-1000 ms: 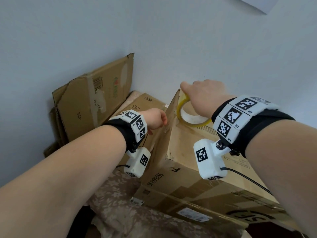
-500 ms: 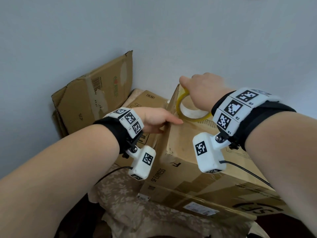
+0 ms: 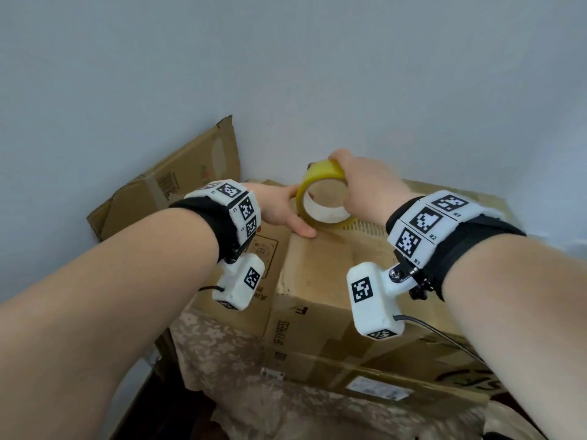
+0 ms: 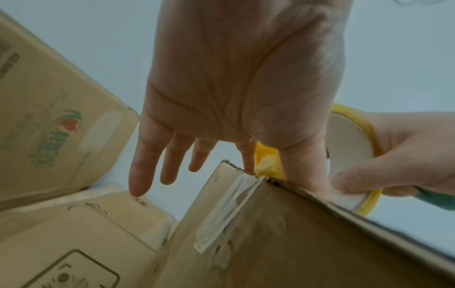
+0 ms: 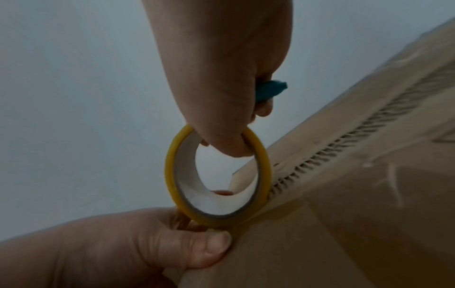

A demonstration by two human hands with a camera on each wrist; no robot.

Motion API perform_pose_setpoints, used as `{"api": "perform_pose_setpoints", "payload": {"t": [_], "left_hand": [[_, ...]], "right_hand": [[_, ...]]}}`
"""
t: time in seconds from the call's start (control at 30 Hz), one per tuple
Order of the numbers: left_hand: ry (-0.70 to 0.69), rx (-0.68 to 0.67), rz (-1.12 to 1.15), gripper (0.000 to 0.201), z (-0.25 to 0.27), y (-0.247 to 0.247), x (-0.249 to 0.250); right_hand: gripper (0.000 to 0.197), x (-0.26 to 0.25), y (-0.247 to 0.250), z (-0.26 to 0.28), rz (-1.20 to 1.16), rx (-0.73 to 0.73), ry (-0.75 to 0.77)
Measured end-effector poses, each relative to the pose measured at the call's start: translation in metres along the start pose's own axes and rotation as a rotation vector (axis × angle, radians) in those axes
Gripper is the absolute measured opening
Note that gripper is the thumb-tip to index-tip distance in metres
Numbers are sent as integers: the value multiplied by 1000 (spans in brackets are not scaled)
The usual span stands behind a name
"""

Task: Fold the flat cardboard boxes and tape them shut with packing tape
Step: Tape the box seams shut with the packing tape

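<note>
A folded brown cardboard box (image 3: 327,265) sits in front of me with its top closed. My right hand (image 3: 365,188) grips a yellow roll of packing tape (image 3: 317,198), held upright on the box's far left top edge. The thumb goes through the roll's core (image 5: 216,175), and a teal object (image 5: 270,89) is tucked in the same hand. My left hand (image 3: 282,211) lies beside the roll. Its thumb (image 5: 211,245) presses on the box top, at the pulled-out tape end (image 4: 268,163). The other fingers (image 4: 169,161) hang straight past the box corner. Old clear tape (image 4: 221,210) runs down the box side.
A flattened carton (image 3: 178,182) leans on the grey wall at the left. Another brown box (image 3: 254,274) stands close against the left side of mine. A flat box (image 3: 381,373) lies under it on a patterned cloth (image 3: 222,354). The wall is close behind.
My left hand has moved from the box's left side up to the top edge beside the roll, thumb now pressing down. My right hand has tipped the roll more upright.
</note>
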State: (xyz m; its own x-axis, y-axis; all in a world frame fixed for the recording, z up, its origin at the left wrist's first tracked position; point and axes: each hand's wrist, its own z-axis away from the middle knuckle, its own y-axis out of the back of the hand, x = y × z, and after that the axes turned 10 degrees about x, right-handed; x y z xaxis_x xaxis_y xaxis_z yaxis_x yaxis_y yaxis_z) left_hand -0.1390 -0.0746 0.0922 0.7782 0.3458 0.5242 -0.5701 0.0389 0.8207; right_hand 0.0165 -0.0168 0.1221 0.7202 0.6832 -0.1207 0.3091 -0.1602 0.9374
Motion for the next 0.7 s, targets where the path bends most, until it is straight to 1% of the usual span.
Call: {"api": "perform_pose_setpoints", "payload": {"t": [0.03,0.07,0.13,0.17,0.23,0.3,0.43,0.57,0.63,0.7], "left_hand": [[10,5,-51,96,1,2,2],[20,11,-108,99,1,3,4],[24,23,-263,105,0,3,10],[19,27,-344,106,-1,4,12],[3,29,-476,102,-1,4,19],[-5,18,-549,95,-3,4,22],[15,12,-693,93,-5,1,34],[41,8,-889,90,-3,-3,52],[14,-12,-975,85,-2,-4,65],[-40,-21,-973,78,1,-9,77]], "right_hand": [[53,6,-4,2,-67,-13,-58],[46,11,-8,3,-117,-17,-96],[31,21,-8,3,-146,-14,-114],[27,25,-7,3,-131,-13,-110],[27,41,1,5,-91,-2,-124],[31,62,10,10,-50,19,-149],[28,105,24,30,42,63,-195],[20,115,20,45,47,-5,-229],[25,116,15,48,12,-16,-244],[29,117,12,50,-31,0,-253]]}}
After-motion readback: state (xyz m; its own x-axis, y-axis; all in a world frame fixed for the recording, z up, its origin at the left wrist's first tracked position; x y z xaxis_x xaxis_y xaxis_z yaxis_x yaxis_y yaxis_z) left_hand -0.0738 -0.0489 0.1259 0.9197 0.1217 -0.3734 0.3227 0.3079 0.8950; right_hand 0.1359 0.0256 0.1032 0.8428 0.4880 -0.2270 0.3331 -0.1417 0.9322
